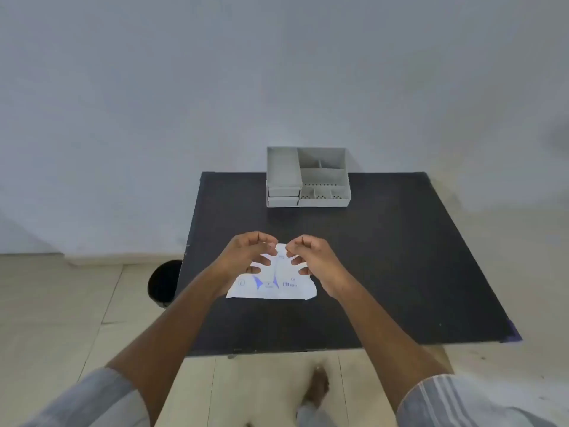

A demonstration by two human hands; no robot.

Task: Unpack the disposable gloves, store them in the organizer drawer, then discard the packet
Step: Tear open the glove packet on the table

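Observation:
A white glove packet (277,285) with blue print is lifted a little above the middle of the black table (385,257). My left hand (246,254) and my right hand (311,257) both pinch its top edge, thumbs and forefingers close together at the centre. The packet's lower part hangs toward the table. A grey organizer (308,177) with two small drawers on its left side, both shut, stands at the table's far edge against the wall. No loose gloves show.
A black round bin (163,283) stands on the tiled floor just left of the table. A pale wall rises behind the table. My bare foot (318,386) is on the floor below the table's near edge.

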